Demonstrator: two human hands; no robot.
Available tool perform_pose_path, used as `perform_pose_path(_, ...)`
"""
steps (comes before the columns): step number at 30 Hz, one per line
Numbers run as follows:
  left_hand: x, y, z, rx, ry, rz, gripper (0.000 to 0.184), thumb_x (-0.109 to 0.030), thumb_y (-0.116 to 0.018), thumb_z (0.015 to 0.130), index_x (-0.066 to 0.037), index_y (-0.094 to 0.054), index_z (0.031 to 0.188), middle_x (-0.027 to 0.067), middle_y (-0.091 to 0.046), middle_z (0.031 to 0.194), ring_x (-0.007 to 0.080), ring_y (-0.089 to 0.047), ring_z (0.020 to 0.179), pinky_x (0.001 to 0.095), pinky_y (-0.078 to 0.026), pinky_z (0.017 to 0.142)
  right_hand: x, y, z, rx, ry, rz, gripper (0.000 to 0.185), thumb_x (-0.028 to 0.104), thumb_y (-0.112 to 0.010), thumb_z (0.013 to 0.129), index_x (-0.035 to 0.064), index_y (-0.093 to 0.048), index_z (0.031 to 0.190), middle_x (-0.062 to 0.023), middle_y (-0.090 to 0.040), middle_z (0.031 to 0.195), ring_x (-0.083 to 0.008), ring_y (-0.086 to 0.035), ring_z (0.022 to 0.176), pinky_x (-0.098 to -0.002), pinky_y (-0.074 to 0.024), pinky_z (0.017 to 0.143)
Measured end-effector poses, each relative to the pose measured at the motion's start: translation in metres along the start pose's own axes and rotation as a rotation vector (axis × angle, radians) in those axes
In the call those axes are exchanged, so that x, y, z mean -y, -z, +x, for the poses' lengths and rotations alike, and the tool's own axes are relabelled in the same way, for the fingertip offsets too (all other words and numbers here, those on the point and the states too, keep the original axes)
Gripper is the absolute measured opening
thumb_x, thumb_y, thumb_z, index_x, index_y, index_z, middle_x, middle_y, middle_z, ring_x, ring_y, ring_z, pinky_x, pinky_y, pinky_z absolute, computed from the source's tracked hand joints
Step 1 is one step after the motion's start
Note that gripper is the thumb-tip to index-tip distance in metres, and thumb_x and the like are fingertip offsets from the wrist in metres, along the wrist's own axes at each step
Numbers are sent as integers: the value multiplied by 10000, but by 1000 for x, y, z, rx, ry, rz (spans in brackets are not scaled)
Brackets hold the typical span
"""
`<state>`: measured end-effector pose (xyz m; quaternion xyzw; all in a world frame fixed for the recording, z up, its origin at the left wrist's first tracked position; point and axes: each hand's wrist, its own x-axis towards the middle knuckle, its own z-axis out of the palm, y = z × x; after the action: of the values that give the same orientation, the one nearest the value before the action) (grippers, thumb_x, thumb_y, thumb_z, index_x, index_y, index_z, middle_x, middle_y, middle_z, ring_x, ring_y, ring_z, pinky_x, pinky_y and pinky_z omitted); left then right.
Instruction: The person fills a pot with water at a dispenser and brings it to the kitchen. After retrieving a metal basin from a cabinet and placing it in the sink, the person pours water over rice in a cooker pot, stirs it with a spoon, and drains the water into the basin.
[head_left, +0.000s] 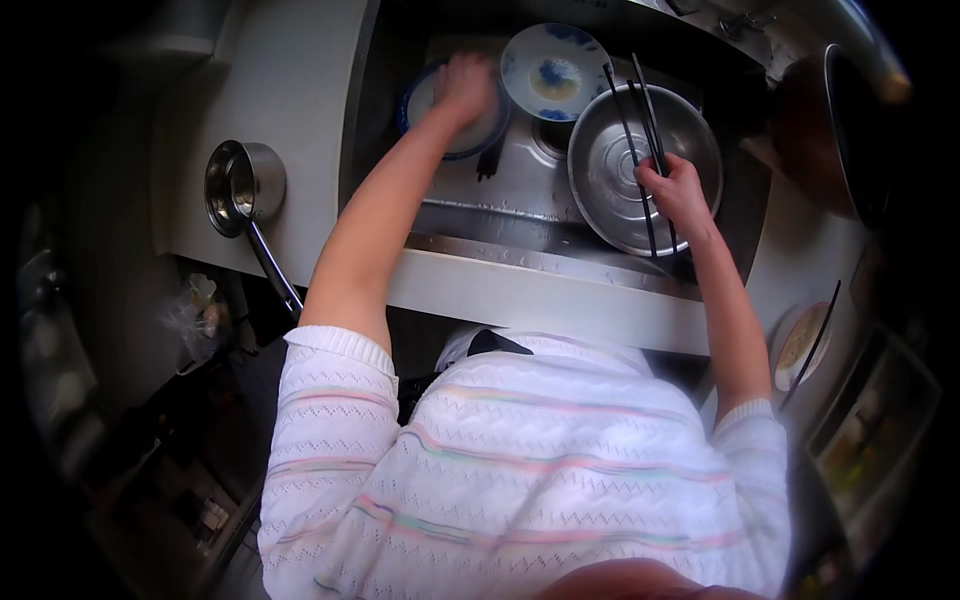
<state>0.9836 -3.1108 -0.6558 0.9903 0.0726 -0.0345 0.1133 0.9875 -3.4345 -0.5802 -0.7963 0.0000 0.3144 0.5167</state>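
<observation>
In the sink (pixel 505 188), plate (pixel 555 75) between dish (pixel 478 132) and basin (pixel 603 165) — saucepan (pixel 262 182) outside, left.

The person's left arm (pixel 365 230) stretches forward and inward, its left hand (pixel 467 92) palm down, the blurred fingers perhaps slightly curled. The right arm (pixel 735 320) reaches less far, the right hand (pixel 680 195) closed in a grip.

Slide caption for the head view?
In a grey metal sink, the right hand holds slender dark chopsticks across a round silver metal basin; the left hand is at a round blue-rimmed dish.
</observation>
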Motion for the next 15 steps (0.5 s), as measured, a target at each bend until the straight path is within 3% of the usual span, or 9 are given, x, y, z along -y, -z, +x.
perform_pose_path(1, 3, 4, 12, 90, 19, 130, 348, -226, -462, 822, -143, -543, 1150, 73, -514, 1198, 296, -424, 1158, 527, -338, 927, 1, -3, 2, 17, 0, -4, 99, 127, -619, 744, 44, -566, 751, 30, -491, 585, -41, -380, 467, -211, -276, 411)
perform_pose_path(7, 8, -4, 31, 373, 47, 281, 369, -324, -392, 866, -160, -553, 1154, 52, -482, 1247, 285, -373, 1214, 601, -253, 968, 12, -3, -1, 29, -63, 4, 101, 128, -618, 748, 48, -563, 775, 27, -498, 589, -38, -381, 463, -212, -277, 405)
perform_pose_path(15, -5, 6, -10, 345, -75, 311, 314, -278, -396, 866, -153, -636, 1027, 106, -547, 1151, 304, -396, 1192, 613, -232, 963, 7, 7, 9, 9, -93, 31, 91, 122, -608, 752, 49, -558, 773, 28, -500, 589, -35, -383, 459, -207, -278, 405)
